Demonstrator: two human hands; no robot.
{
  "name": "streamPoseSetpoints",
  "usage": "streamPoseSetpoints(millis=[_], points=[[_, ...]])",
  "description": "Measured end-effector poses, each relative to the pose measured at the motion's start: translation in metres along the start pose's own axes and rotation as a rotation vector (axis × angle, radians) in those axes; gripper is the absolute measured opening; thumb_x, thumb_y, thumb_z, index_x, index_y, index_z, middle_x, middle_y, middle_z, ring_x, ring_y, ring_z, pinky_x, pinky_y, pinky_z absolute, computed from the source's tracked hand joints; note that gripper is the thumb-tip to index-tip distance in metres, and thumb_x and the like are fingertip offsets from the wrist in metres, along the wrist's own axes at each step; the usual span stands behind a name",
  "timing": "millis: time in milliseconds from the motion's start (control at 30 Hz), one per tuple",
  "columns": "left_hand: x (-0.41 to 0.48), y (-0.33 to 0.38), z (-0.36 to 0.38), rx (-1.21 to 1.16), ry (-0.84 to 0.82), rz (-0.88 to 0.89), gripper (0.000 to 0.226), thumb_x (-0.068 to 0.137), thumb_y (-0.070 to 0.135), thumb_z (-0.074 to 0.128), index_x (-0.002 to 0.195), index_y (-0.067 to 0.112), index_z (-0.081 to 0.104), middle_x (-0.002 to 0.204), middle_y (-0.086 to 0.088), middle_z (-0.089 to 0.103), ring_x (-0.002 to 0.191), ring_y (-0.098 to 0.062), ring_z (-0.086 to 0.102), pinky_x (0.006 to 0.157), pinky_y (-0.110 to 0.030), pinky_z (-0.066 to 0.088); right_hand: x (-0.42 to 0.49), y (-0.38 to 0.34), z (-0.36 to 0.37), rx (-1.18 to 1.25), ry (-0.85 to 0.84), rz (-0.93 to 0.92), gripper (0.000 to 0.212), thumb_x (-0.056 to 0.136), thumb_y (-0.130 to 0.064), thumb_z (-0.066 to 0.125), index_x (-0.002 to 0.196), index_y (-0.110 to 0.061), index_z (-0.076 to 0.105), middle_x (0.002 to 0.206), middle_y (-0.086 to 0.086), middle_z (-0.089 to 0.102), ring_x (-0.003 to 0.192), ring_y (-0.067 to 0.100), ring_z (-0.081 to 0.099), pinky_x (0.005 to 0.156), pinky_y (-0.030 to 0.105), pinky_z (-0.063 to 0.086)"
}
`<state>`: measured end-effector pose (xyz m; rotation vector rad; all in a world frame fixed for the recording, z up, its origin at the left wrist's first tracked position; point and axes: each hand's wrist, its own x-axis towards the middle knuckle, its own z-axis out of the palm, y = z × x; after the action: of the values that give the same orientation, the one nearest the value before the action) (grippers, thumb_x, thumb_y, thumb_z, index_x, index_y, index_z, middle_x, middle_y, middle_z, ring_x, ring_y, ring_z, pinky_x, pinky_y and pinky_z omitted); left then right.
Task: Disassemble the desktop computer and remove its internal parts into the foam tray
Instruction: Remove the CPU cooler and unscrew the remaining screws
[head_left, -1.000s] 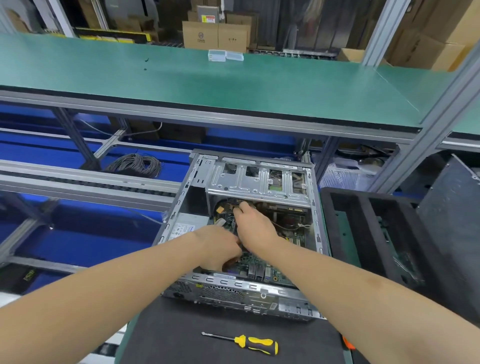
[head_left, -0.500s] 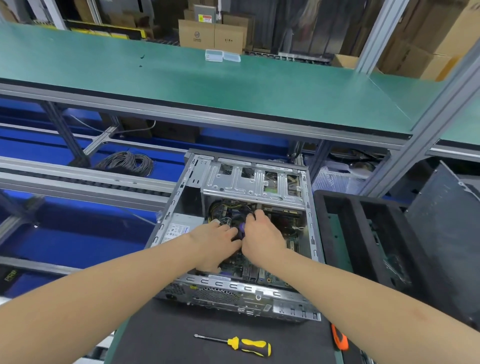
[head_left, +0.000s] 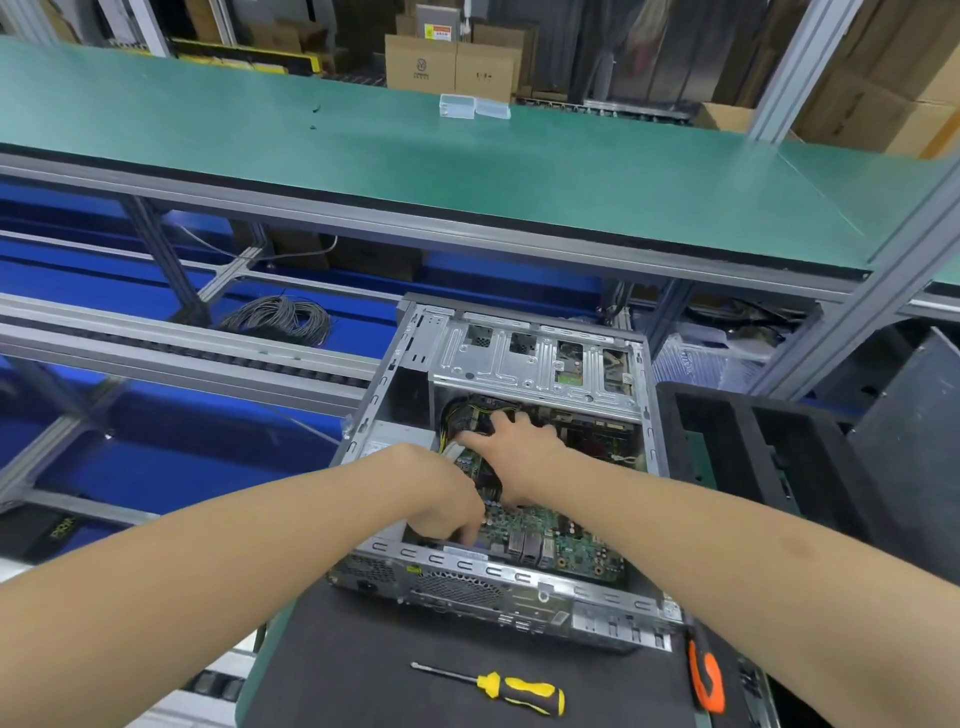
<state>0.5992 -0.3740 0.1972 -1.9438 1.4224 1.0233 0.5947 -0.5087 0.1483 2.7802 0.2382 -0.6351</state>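
Observation:
The open desktop computer case (head_left: 524, 590) lies on a black mat, with its green motherboard (head_left: 563, 540) exposed and a metal drive cage (head_left: 535, 364) at the far end. My left hand (head_left: 447, 506) dips inside the near left corner, fingers curled down at the motherboard's edge; what they touch is hidden. My right hand (head_left: 517, 447) lies deeper in, fingers spread over the yellow and black cables (head_left: 462, 415) by the left wall. The black foam tray (head_left: 727, 431) stands right of the case.
A yellow and black screwdriver (head_left: 519, 693) lies on the mat (head_left: 337, 675) in front of the case, an orange-handled tool (head_left: 706, 680) to its right. A dark panel (head_left: 914, 415) leans beyond the tray. A green shelf (head_left: 467, 171) overhangs the far side. A cable coil (head_left: 280, 317) lies at left.
My hands were together over the middle of the motherboard. Now the left hand has drawn back to the near left corner and the right hand has spread toward the cables.

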Motion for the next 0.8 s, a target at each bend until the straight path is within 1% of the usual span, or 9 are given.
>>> streamPoseSetpoints(millis=[167,333,467,600,633,667,700,733,800], points=[[0.000,-0.003,-0.006,-0.057,-0.056,0.009,0.055,0.097,-0.006,0.041,0.137,0.023,0.064,0.107,0.000,0.062,0.084,-0.025,0.049,0.075,-0.037,0.044,0.014,-0.011,-0.002,-0.232,0.090,-0.053,0.076,0.084,-0.036,0.080,0.150,-0.032,0.042,0.138,0.016,0.047,0.125,0.035,0.051,0.101,0.045,0.042],[0.002,-0.005,0.004,-0.052,-0.021,0.007,0.040,0.094,-0.008,0.042,0.111,0.014,0.071,0.074,0.003,0.053,0.075,-0.027,0.048,0.070,-0.041,0.042,0.015,-0.002,-0.013,-0.106,0.078,-0.058,0.066,0.081,-0.023,0.080,0.141,-0.021,0.053,0.133,0.015,0.051,0.120,0.033,0.053,0.095,0.042,0.047],[-0.002,-0.003,0.005,-0.071,0.010,-0.015,0.037,0.093,-0.009,0.040,0.106,0.009,0.070,0.080,-0.010,0.057,0.076,-0.030,0.047,0.071,-0.044,0.045,0.011,-0.005,-0.008,-0.255,0.136,-0.158,0.053,0.087,-0.027,0.074,0.137,-0.017,0.059,0.145,0.014,0.042,0.125,0.031,0.049,0.096,0.040,0.043],[0.000,-0.003,0.002,-0.095,0.016,-0.029,0.031,0.094,-0.007,0.042,0.079,0.015,0.057,0.074,-0.009,0.051,0.068,-0.036,0.042,0.065,-0.036,0.038,0.009,-0.010,0.008,-0.426,0.183,-0.299,0.064,0.090,-0.032,0.070,0.149,-0.021,0.049,0.155,0.013,0.039,0.146,0.034,0.032,0.121,0.044,0.026],[0.001,-0.004,0.002,-0.091,0.014,-0.033,0.028,0.094,-0.006,0.043,0.085,0.006,0.066,0.080,-0.012,0.056,0.071,-0.039,0.046,0.065,-0.034,0.040,0.009,-0.014,0.011,-0.476,0.197,-0.341,0.069,0.092,-0.035,0.068,0.154,-0.020,0.042,0.161,0.013,0.032,0.153,0.034,0.022,0.125,0.046,0.018],[0.000,-0.004,0.003,-0.093,0.026,-0.021,0.024,0.093,-0.006,0.044,0.109,0.010,0.035,0.079,-0.011,0.057,0.070,-0.036,0.049,0.065,-0.034,0.042,0.009,-0.017,0.015,-0.547,0.198,-0.377,0.072,0.094,-0.037,0.065,0.157,-0.019,0.037,0.165,0.012,0.027,0.155,0.032,0.015,0.127,0.046,0.013],[0.001,-0.005,0.004,-0.097,0.039,-0.017,0.038,0.093,-0.006,0.044,0.071,0.024,0.037,0.073,-0.007,0.053,0.064,-0.030,0.046,0.062,-0.032,0.040,0.010,-0.019,0.019,-0.610,0.185,-0.400,0.071,0.096,-0.039,0.063,0.158,-0.018,0.035,0.165,0.010,0.028,0.155,0.030,0.017,0.127,0.045,0.011],[0.001,-0.006,0.005,-0.079,0.041,-0.003,0.034,0.092,-0.007,0.043,0.070,0.015,0.058,0.068,-0.001,0.049,0.061,-0.024,0.042,0.057,-0.031,0.037,0.012,-0.020,0.023,-0.653,0.166,-0.402,0.068,0.097,-0.040,0.061,0.157,-0.018,0.036,0.162,0.009,0.033,0.153,0.029,0.024,0.127,0.044,0.012],[0.001,-0.007,0.006,-0.048,0.064,0.002,0.033,0.091,-0.006,0.044,0.070,0.018,0.054,0.065,0.005,0.044,0.060,-0.020,0.037,0.055,-0.032,0.033,0.012,-0.021,0.028,-0.710,0.144,-0.378,0.066,0.098,-0.041,0.058,0.155,-0.017,0.036,0.155,0.010,0.040,0.145,0.030,0.036,0.124,0.047,0.018]])
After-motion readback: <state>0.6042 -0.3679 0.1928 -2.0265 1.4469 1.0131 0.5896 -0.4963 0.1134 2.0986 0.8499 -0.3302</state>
